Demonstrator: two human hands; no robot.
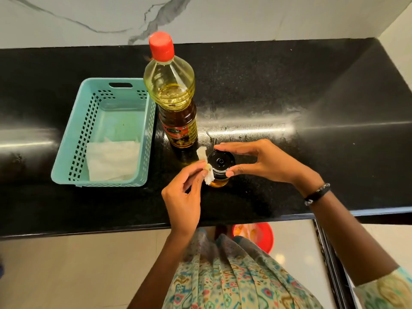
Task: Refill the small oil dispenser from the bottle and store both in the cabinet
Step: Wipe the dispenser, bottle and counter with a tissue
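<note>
The small oil dispenser (219, 169) stands upright on the black desk (289, 108), near its front edge, between the two hands and just in front of the oil bottle (172, 94). The right hand (265, 161) comes in from the right and holds the dispenser's black lid (221, 162) between its curled forefinger on the far side and its thumb on the near side, so it is clamped on the dispenser's top. The left hand (182, 197) is at the dispenser's left side, its thumb and fingertips pinching a small crumpled piece of white tissue (206, 167) that touches the dispenser's side. The dispenser is a small clear jar with amber oil showing low in it, under a round black lid with a small hole in the middle. The bottle is tall clear plastic, upright, its red cap (161, 45) on, with yellow oil inside and a dark label. Left of the bottle sits a teal basket (73, 148) holding folded white paper (111, 160)
</note>
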